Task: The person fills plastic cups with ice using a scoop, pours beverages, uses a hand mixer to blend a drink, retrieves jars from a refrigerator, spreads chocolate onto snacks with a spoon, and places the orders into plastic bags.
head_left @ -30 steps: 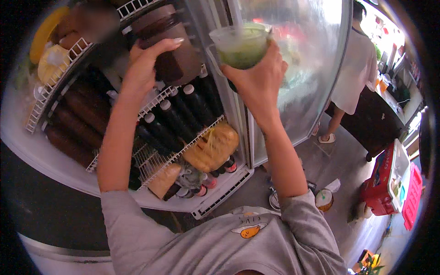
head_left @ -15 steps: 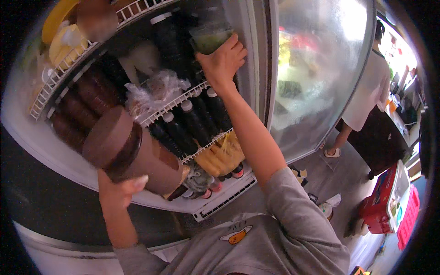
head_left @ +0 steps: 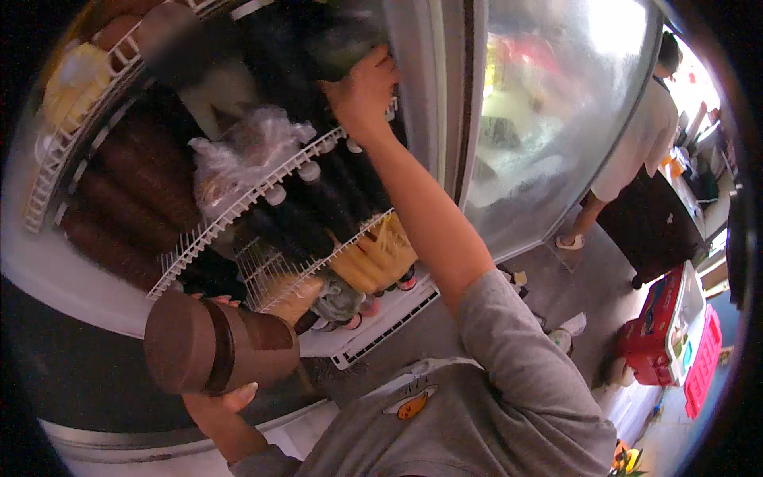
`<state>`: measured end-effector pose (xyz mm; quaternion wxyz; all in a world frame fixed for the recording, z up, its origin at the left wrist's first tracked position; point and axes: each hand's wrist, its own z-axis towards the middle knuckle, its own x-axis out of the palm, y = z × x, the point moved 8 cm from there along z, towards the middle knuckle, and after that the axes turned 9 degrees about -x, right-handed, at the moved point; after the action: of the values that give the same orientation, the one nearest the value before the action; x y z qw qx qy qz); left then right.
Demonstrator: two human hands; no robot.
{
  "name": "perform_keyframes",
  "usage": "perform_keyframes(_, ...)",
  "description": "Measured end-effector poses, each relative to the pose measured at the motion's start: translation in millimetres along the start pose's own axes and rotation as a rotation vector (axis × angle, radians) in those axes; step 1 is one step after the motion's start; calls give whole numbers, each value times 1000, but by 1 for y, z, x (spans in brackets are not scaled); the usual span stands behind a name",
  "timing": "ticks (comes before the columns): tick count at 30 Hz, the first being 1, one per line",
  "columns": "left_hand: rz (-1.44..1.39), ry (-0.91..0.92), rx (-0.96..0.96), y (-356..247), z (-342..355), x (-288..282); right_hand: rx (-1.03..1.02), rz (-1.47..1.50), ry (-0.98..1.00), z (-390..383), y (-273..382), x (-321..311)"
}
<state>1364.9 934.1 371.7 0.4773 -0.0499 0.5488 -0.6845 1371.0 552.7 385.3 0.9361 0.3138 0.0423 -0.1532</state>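
- Up inside the open fridge (head_left: 413,119), the right hand (head_left: 362,87) reached onto the top wire shelf (head_left: 262,187), its fingers curled around a cup of green drink (head_left: 342,44) (the cup was dim and partly hidden, so little of it showed).
- Below the fridge's lower shelves, the left hand (head_left: 226,397) held a brown lidded container (head_left: 218,350) from underneath, fingers wrapped around its body and the thumb along its lower side; the container lay tilted, its lid end turned away from the fridge.
- On that same top shelf, just left of the right hand, sat a crumpled clear plastic bag (head_left: 246,151).
- Under the shelf, dark bottles (head_left: 318,207) with pale caps lay in a row, and further down the fridge were yellow packets (head_left: 377,258).
- At the far left of the fridge, dark brown rolls (head_left: 119,207) were stacked in a white rack.
- Right of the fridge, its glass door (head_left: 556,119) stood swung open, fogged and bright.
- Beyond the door, well away from the fridge, another person (head_left: 636,143) in a white top stood by a dark counter, and a red crate (head_left: 660,334) rested on the floor.
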Motion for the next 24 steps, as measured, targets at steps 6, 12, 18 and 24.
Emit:
perform_keyframes(6,-34,-111,-117,15,-19,22,-149,108,43,-14,-3,-81)
perform_keyframes(12,1,-186,-186,-3,-38,69,-79,44,-629,56,-253,-313)
perform_keyframes(18,73,-344,-342,-37,-94,130,351,160,-149,150,-609,-343)
perform_keyframes(24,181,-536,-499,-101,-174,165,526,183,269,156,-697,-298)
